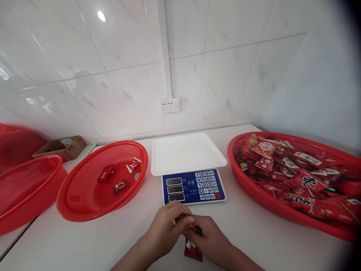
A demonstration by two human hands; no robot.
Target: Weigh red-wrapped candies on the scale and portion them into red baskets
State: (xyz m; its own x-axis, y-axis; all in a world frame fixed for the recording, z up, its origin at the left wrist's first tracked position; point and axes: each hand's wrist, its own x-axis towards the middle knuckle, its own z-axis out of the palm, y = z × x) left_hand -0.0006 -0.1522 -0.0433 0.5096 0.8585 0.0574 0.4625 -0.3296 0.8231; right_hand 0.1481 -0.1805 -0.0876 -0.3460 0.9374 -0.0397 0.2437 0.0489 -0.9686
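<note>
My left hand (166, 227) and my right hand (210, 239) meet in front of the scale, fingers closed around small red snack packets. One dark red packet (193, 251) hangs below the fingers of my right hand. Part of another red wrapper shows between the two hands, mostly hidden by my left fingers. Just beyond the hands stands a blue scale (193, 187) with a bare white tray (187, 152). Left of it, a red basket (84, 188) holds several small packets (120, 185). At the right, a large red basket (254, 195) is heaped with red snack packets (307, 182).
Another red basket (53, 180) stands at the far left edge, with a cardboard box (69, 150) behind it and red plastic (17, 145) beside that. A tiled wall with a socket (170, 105) rises behind the white table (93, 244).
</note>
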